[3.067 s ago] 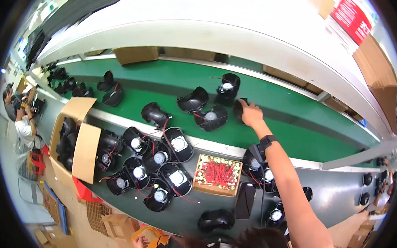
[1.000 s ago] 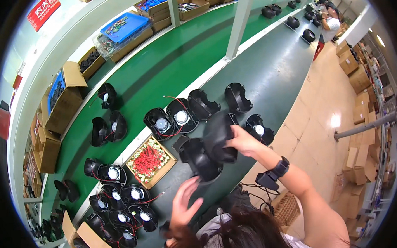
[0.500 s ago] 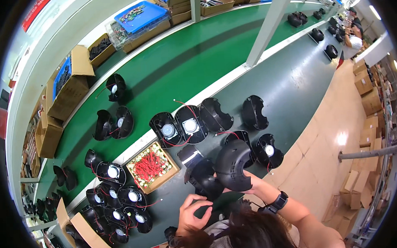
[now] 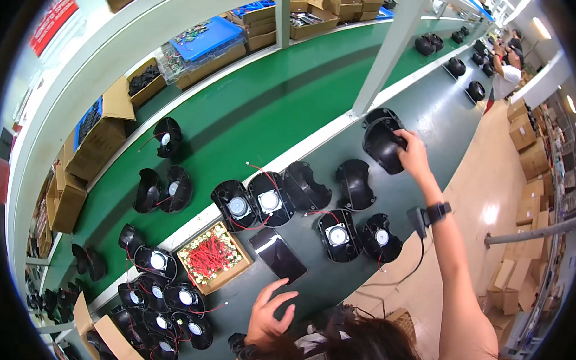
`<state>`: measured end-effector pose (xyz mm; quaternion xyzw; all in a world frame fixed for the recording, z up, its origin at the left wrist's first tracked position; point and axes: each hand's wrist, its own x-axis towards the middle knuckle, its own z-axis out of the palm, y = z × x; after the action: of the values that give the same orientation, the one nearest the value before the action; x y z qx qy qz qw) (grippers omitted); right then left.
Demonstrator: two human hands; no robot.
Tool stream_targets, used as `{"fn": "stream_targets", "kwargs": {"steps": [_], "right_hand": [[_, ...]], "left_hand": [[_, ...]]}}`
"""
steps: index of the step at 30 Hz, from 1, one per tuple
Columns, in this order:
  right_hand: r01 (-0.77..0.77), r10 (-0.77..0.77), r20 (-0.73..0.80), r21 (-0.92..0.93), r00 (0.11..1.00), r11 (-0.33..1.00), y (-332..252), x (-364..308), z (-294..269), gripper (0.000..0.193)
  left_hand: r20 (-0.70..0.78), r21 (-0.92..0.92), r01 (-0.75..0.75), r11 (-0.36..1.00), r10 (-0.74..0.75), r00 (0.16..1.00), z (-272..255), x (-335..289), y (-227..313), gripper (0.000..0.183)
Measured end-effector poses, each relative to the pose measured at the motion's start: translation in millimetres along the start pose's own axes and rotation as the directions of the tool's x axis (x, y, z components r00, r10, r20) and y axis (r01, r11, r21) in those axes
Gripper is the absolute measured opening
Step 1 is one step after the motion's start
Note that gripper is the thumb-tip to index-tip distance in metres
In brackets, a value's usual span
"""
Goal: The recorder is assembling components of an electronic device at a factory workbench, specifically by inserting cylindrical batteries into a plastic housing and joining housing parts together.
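My right hand [image 4: 411,153] is stretched far forward with its fingers closed on the rim of a black plastic shell [image 4: 383,150]. Another dark shell edge shows just behind that piece, and whether the two touch is hard to tell. My left hand [image 4: 267,313] hovers over the near edge of the bench, fingers apart, holding nothing. Just beyond it lies a dark phone [image 4: 278,254]. Two shells with round speakers and red wires, one of them this speaker shell [image 4: 338,234], sit between my hands. Beyond these are an empty half-shell [image 4: 355,184] and a second half-shell [image 4: 306,187].
An open carton [image 4: 214,257] holds small round parts with red wires. Several speaker shells [image 4: 157,261] cluster at the left. A green conveyor belt [image 4: 247,99] runs behind a white rail, with a metal post [image 4: 391,49] rising from it. Co-workers [image 4: 507,71] stand far right.
My right hand has swung forward and right from near my body, carrying the black shell. The phone is now uncovered. My left hand stays near the bench edge, its fingers wider apart.
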<state>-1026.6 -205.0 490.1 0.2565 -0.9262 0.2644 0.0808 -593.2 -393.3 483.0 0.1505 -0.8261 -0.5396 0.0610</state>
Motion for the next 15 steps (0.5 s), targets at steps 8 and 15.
{"fn": "stream_targets", "kwargs": {"steps": [8,15], "right_hand": [[0.112,-0.107,0.532,0.024,0.840,0.993,-12,-33,65,0.085],[0.327,-0.182,0.579,-0.157,0.795,0.932,-45,-19,73,0.094]], "left_hand": [[-0.140,-0.105,0.197,0.975,-0.211,0.967,-16,-54,-39,0.026],[-0.147,-0.112,0.191,0.975,-0.206,0.967,-20,-64,-51,0.022]]}}
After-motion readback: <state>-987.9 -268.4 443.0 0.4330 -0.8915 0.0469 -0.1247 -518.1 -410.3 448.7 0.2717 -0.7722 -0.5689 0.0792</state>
